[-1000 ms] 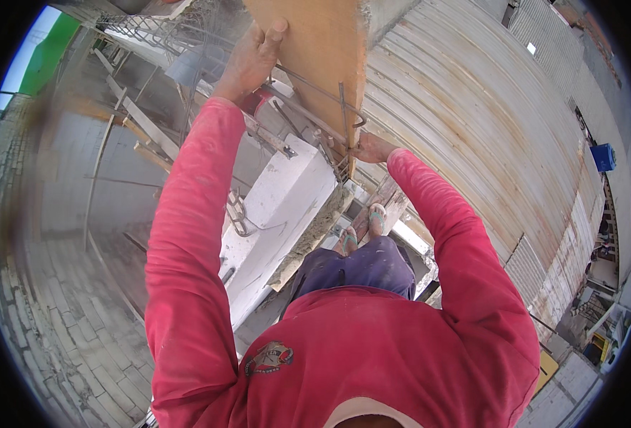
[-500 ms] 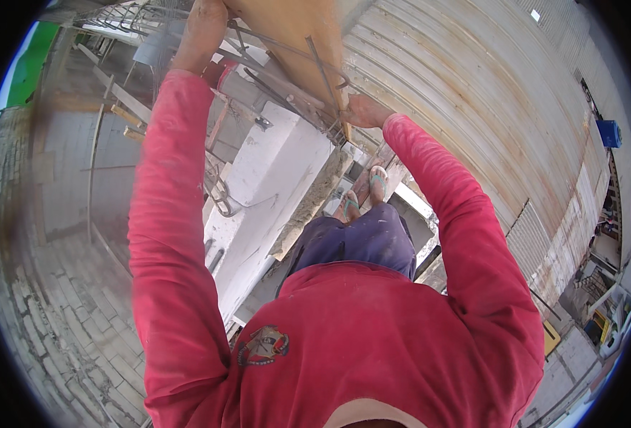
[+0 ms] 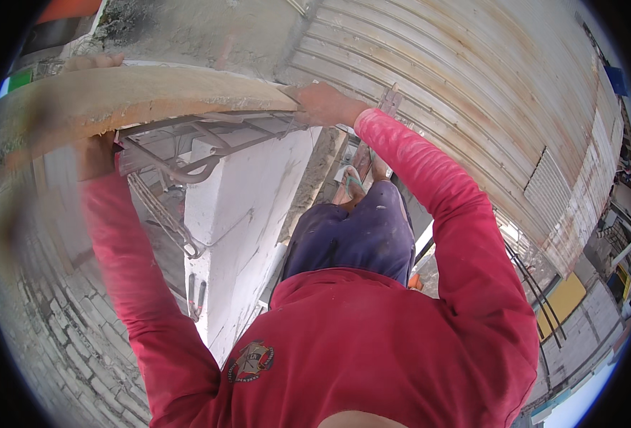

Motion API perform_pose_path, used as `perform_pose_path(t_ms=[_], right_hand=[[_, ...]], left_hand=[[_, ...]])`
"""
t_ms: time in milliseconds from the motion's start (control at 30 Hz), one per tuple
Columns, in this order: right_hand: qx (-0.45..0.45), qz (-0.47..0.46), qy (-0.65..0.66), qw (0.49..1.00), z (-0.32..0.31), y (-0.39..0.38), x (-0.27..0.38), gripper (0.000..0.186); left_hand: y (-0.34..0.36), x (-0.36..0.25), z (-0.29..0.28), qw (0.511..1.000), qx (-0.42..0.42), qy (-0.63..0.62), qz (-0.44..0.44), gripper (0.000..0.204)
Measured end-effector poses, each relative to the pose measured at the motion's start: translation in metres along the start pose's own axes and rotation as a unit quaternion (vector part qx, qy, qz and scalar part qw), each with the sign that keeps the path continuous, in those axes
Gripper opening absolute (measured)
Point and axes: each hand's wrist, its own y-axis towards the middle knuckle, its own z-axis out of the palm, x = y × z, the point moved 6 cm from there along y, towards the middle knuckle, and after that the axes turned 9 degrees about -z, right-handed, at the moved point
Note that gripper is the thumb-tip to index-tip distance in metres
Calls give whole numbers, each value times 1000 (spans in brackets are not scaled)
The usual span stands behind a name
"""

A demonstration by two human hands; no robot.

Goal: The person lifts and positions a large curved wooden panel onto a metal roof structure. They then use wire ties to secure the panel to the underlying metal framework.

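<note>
A long wooden board (image 3: pixel 180 93) lies crosswise in front of me, its edge toward me. My left hand (image 3: pixel 98 155) grips it near its left part; the palm side shows below the board and the fingertips curl over its far edge. At the board's right end, my right hand (image 3: pixel 326 104) is closed around the corner. Just beneath the board are bent steel reinforcing bars (image 3: pixel 187 171), partly hidden by it. Whether the board rests on the bars I cannot tell.
A white-painted concrete beam (image 3: pixel 247 185) runs below the bars. Ribbed metal sheeting (image 3: pixel 458 93) rises on the right. My sandalled foot (image 3: pixel 353 184) stands on a narrow plank high up. A block wall (image 3: pixel 65 314) is at the lower left, thin dark rods (image 3: pixel 533 285) at the right.
The board has swung from steeply upright to crosswise. My left hand has moved left and lower with it; my right hand has shifted left and stays at its end.
</note>
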Motion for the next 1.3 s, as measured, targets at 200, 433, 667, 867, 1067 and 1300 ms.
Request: perform_pose_path(t_ms=[200,433,667,867,1067,1300], right_hand=[[-254,63,333,906,19,-56,-70,39],[-213,303,219,903,298,-134,-155,65],[-92,355,519,772,421,-90,-173,69],[-92,348,444,821,371,-123,-181,36],[56,231,172,956,232,-127,-208,25],[190,21,-159,969,122,-54,-240,13]], left_hand=[[-8,-18,45,983,85,122,-111,19],[-23,-2,-20,997,57,-14,-58,19],[-29,-22,-13,994,38,-98,-20,14],[-49,-37,-32,996,30,-78,8,10],[-31,-29,-19,999,47,-12,8,11],[-50,-39,-19,1000,15,4,-21,12]])
